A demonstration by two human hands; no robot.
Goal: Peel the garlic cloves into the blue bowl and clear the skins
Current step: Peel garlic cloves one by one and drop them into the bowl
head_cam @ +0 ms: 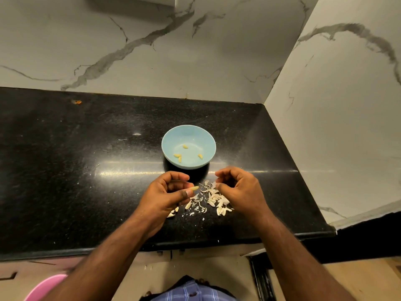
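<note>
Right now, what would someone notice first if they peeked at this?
Probably the blue bowl in the middle of the black counter, with four peeled yellow cloves inside. Just in front of it, the left hand pinches another peeled clove. The right hand hovers curled over a pile of pale skins.

The counter (86,170) at mid-frame is glossy black speckled stone. Behind it, the wall (152,51) looks like smooth, grey-veined marble. The blue bowl (188,135) is smooth and matt; the skins (213,198) look papery.
</note>
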